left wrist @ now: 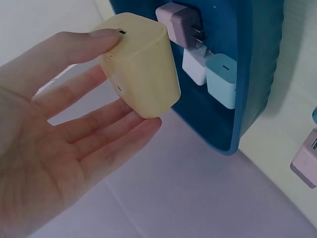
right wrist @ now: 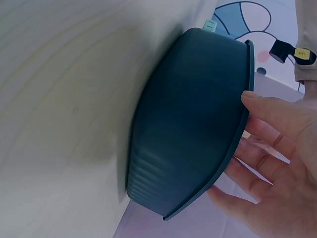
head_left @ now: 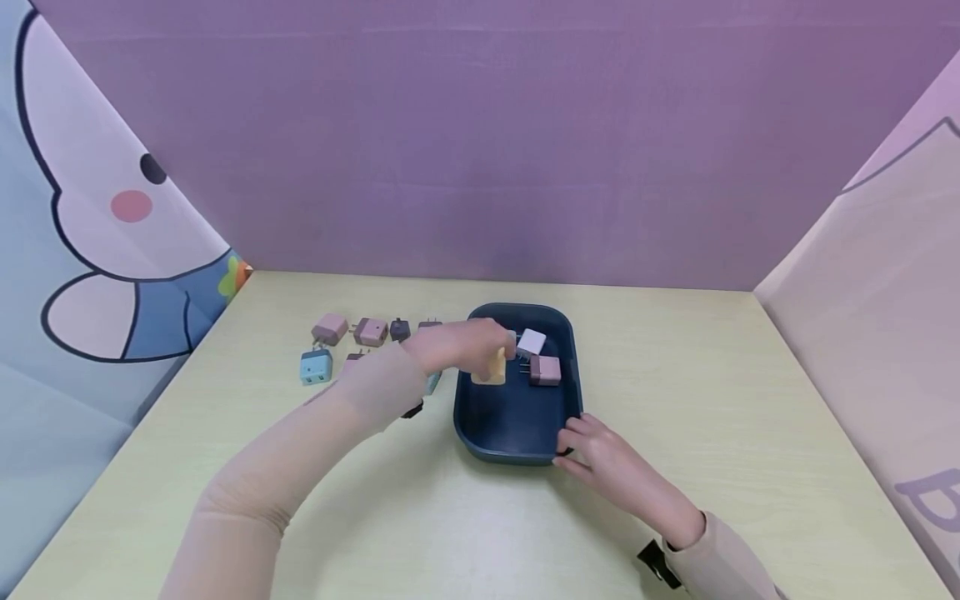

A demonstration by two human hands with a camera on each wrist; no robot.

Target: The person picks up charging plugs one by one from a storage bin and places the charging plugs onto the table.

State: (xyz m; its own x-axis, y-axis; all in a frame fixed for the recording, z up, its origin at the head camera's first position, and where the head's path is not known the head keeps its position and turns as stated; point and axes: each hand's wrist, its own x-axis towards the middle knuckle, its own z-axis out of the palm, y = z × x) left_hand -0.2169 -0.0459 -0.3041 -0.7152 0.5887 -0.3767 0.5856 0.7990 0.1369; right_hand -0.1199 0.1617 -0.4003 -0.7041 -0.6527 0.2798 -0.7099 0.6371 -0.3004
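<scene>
My left hand (head_left: 467, 343) reaches over a dark blue plastic bin (head_left: 495, 425) and holds a yellow charger plug (left wrist: 141, 64) between thumb and fingers. In the left wrist view this plug hangs above the bin's open top. Inside the far half of the bin lie a white charger plug (head_left: 532, 342), a pink one with a darker prong end (head_left: 546, 371) and a light blue one (left wrist: 222, 82). At the near right corner my right hand (right wrist: 277, 148) pinches the bin's rim, with the thumb on the rim and fingers curled over it.
Left of the bin, several more charger plugs lie on the pale wooden table (head_left: 750, 433): a blue one (head_left: 317, 367), two pink ones and a dark one (head_left: 400, 329) among them. My left forearm partly covers others. A purple wall (head_left: 480, 150) stands behind the table.
</scene>
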